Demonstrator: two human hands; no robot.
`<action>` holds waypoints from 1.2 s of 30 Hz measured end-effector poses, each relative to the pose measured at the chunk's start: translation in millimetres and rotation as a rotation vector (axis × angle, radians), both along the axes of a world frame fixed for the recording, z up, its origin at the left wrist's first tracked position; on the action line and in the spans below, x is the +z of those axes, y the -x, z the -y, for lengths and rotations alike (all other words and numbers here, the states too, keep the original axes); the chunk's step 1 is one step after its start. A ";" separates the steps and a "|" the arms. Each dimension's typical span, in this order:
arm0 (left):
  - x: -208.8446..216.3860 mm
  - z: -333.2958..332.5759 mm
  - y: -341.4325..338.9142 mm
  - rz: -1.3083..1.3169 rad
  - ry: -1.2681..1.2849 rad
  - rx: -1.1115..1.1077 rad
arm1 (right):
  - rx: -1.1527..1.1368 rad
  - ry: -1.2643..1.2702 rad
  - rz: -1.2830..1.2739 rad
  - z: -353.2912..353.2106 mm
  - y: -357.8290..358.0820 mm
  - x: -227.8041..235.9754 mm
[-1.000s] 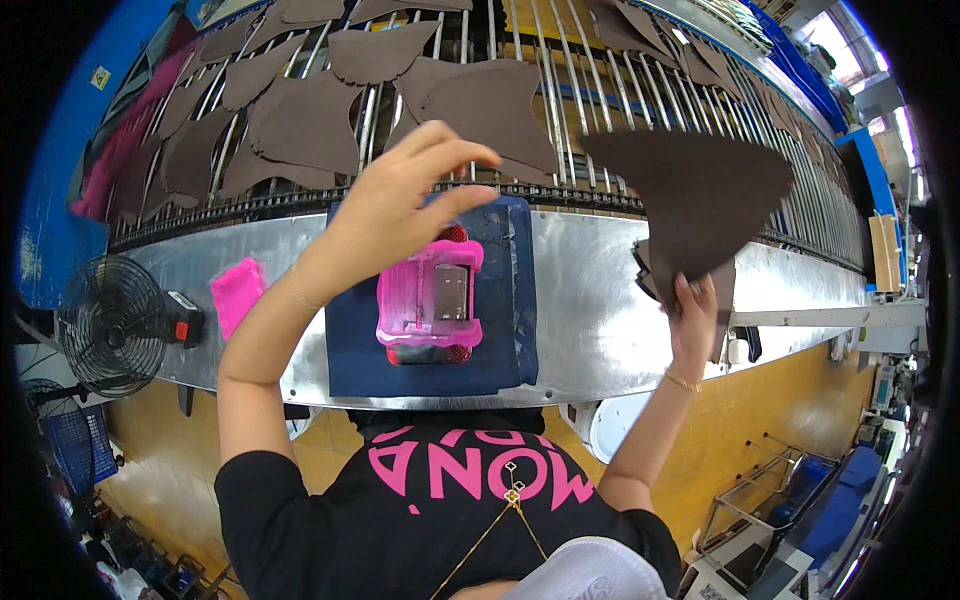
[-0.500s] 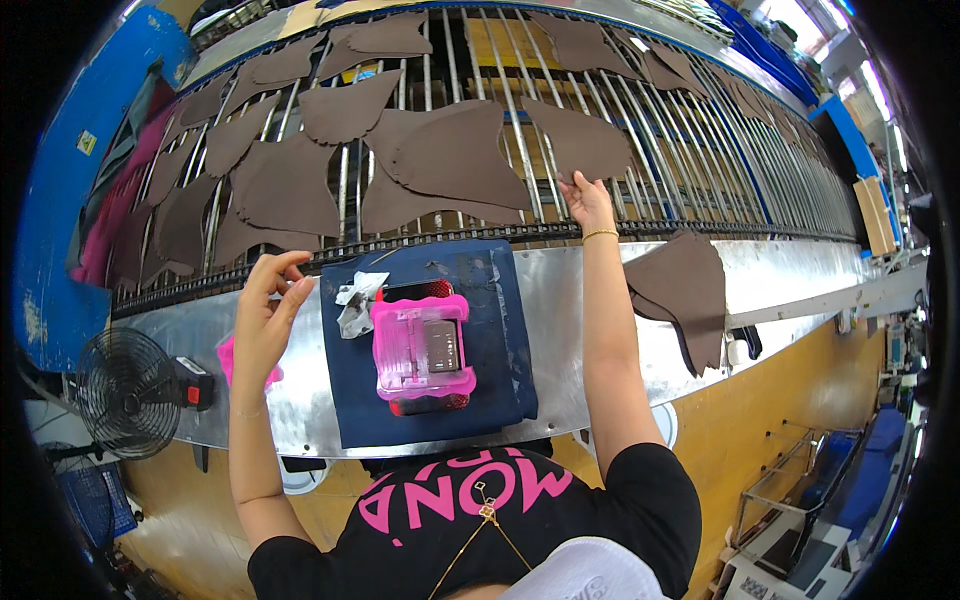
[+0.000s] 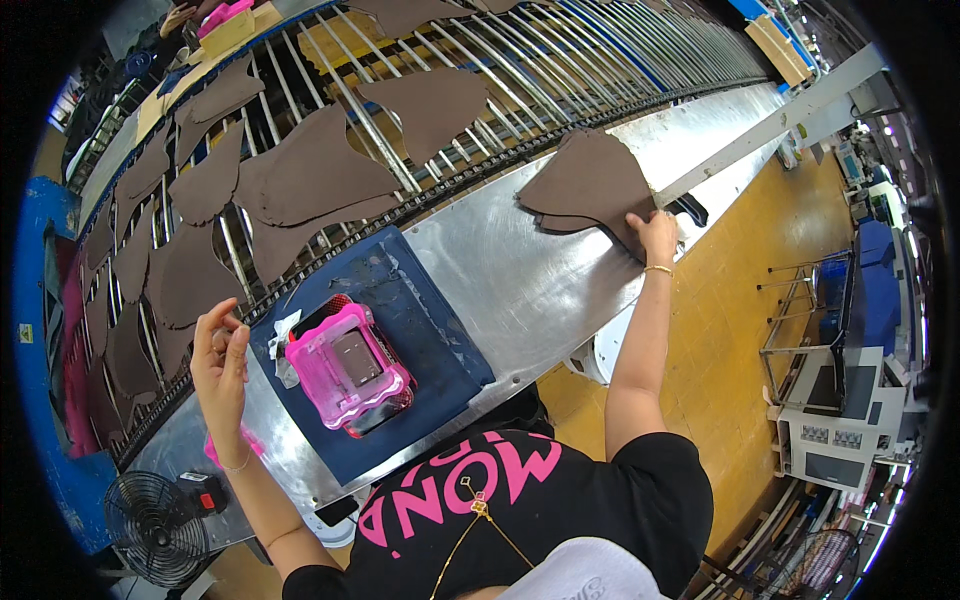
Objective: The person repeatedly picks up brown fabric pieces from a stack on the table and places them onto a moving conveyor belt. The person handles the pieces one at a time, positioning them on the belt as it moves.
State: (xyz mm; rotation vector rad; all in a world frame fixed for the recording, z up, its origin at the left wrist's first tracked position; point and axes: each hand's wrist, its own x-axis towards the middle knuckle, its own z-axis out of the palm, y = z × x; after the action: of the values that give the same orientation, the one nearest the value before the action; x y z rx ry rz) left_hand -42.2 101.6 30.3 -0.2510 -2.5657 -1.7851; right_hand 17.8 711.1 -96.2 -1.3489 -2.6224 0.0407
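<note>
From my feed, my right hand (image 3: 655, 232) is out to the far right, its fingers pinching the near corner of a stack of brown leather pieces (image 3: 590, 185) lying on the metal table (image 3: 510, 275). The stack stretches up and left from that grip, its long axis slanting toward the roller conveyor (image 3: 420, 60). My left hand (image 3: 218, 350) is raised beside the blue mat (image 3: 420, 340), fingers loosely curled and holding nothing, just left of the pink tool (image 3: 347, 366)

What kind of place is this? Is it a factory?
Probably a factory line: brown cut pieces lie on a long roller conveyor, and the right hand holds a stack of pieces on a metal bench.
</note>
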 end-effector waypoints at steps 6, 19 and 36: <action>6.3 -13.2 -3.6 0.019 0.015 -0.048 | 0.075 0.108 0.061 -14.7 2.7 7.3; 27.3 -89.7 11.8 -0.289 -0.201 0.025 | 1.018 0.633 -0.804 201.0 16.7 227.1; 54.8 96.7 -108.3 -0.140 0.068 0.464 | 1.716 0.765 -0.391 360.7 42.2 114.6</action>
State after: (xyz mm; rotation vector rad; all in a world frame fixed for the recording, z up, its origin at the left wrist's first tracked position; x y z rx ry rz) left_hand 66.1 4.9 85.1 0.1988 -2.3390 -1.4594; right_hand -24.4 350.5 18.4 1.0929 -2.5091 1.3548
